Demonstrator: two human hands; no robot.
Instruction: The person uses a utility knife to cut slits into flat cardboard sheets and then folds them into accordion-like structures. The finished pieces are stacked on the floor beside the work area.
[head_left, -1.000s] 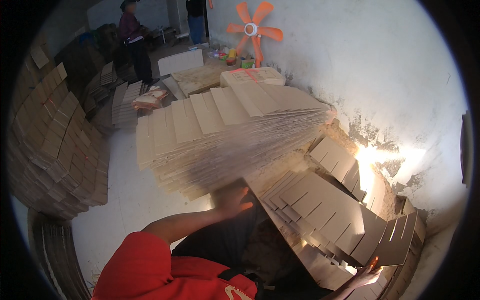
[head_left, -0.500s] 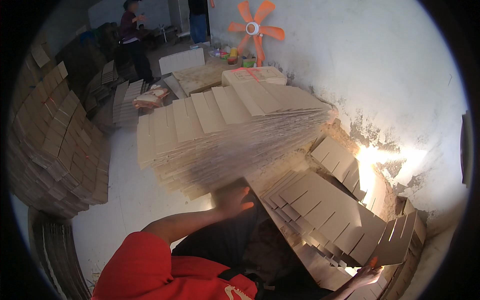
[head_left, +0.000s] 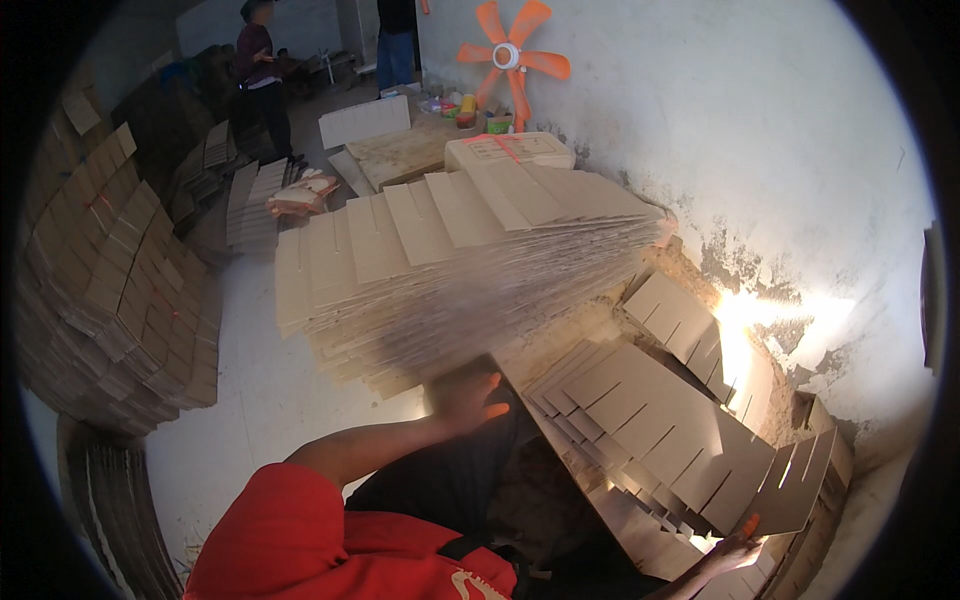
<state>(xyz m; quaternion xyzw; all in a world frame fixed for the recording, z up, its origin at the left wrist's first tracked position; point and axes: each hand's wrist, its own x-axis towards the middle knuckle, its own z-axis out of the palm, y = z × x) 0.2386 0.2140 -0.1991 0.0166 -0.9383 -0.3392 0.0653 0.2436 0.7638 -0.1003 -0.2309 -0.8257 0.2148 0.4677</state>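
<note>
My right hand [head_left: 735, 553] grips the lower corner of a slotted cardboard sheet [head_left: 792, 487], thumb on top. The sheet is tilted at the right end of a fanned pile of slotted cardboard sheets [head_left: 660, 425]. Over my dark-trousered knee, my left hand [head_left: 466, 402] is partly blurred; its fingers look spread and it holds nothing. Just beyond it rises a tall, overlapping stack of cardboard pieces [head_left: 400, 235], whose front is smeared by a blur.
At the left stand high bundles of cardboard [head_left: 105, 270]. An orange fan [head_left: 506, 57] is by the peeling wall [head_left: 740, 120], above a white box [head_left: 510, 151]. More slotted sheets [head_left: 672, 318] lie near the wall in bright light. Farther back, a person [head_left: 262, 85] stands.
The sheet in my right hand has shifted slightly. My left hand stays almost where it was. In the background, the standing person has lowered a raised hand.
</note>
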